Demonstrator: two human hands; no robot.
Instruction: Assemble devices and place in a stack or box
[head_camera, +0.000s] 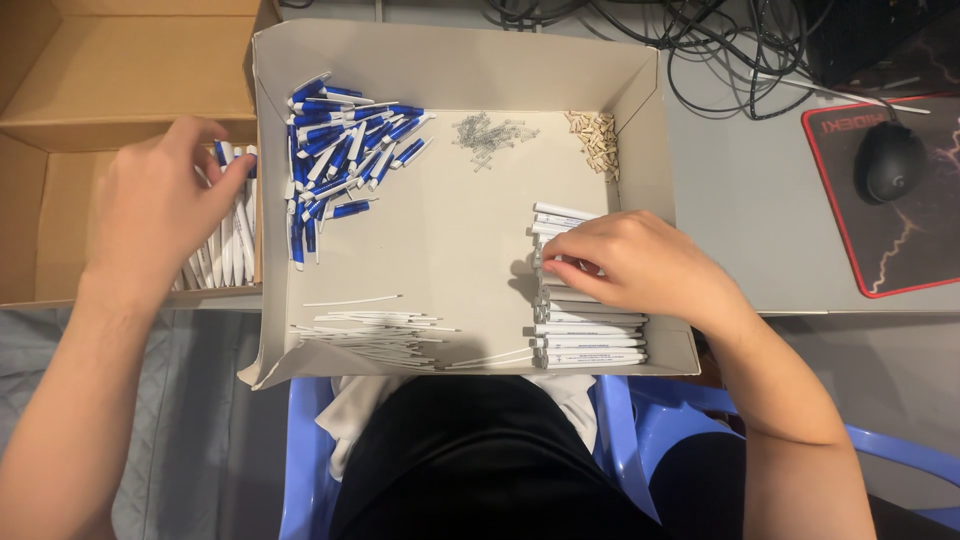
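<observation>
Left hand: fingers pinched on a finished pen, over the pen pile in the brown box
Right hand: fingers curled together on one white barrel atop the barrel stack
Tray: blue caps, springs and refills lie sorted beyond both hands

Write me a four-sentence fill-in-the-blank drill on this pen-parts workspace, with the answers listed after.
1. The right hand rests on the stack of ____ pen barrels.
2. The left hand reaches into the ____ cardboard box at assembled pens.
3. The blue-and-white pen tops lie in the tray's far ____ corner.
4. The computer mouse sits on a pad edged in ____.

Answers: white; brown; left; red
</observation>
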